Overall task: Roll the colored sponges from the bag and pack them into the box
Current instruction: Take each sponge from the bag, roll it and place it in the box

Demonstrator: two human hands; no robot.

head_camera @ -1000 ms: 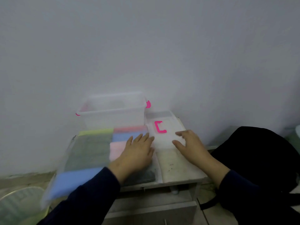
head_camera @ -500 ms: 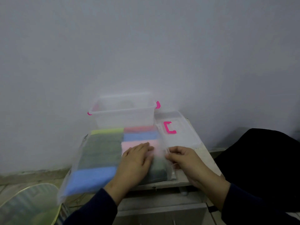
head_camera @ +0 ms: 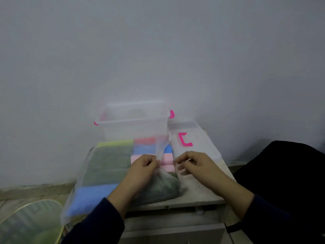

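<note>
A clear plastic bag [head_camera: 91, 175] full of flat colored sponges lies on a small table [head_camera: 198, 192]. Through it show yellow-green [head_camera: 114, 143], red [head_camera: 145, 140], pink [head_camera: 166, 162], blue [head_camera: 91, 194] and dark green sponges. My left hand [head_camera: 143, 167] pinches the bag's right open edge and lifts the film upward. My right hand [head_camera: 192, 163] pinches the opposite side of that opening, just right of the pink sponge. Behind the bag stands a clear box [head_camera: 133, 122] with pink handles, open and seemingly holding nothing.
The box's clear lid [head_camera: 193, 140] with a pink clip lies flat at the table's right rear. A black bag [head_camera: 284, 175] sits right of the table. A glass-topped round surface [head_camera: 26, 224] is at lower left. A wall stands close behind.
Both hands left their flat rest on the bag and lid and came together at the bag's right edge. They now pinch the opening, and the film stands up between them.
</note>
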